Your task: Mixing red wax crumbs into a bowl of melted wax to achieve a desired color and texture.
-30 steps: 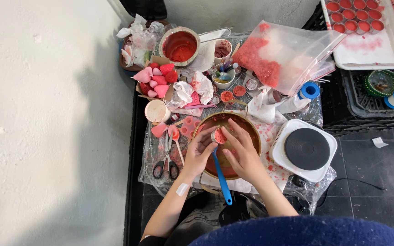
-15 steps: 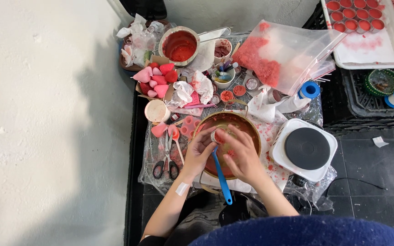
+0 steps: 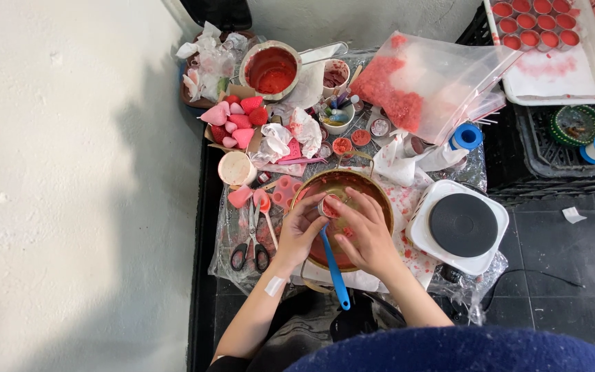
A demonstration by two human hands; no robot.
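Both hands' fingers, left hand [image 3: 302, 229] and right hand [image 3: 364, 231], clamp a small round tin [image 3: 328, 206] over a metal bowl [image 3: 380, 196].

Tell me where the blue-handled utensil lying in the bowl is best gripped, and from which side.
Probably by the free end of the blue handle, which sticks out past the near rim of the metal bowl toward the person. Come from the near side, below the right hand and left hand, since its working end lies hidden under them inside the bowl.
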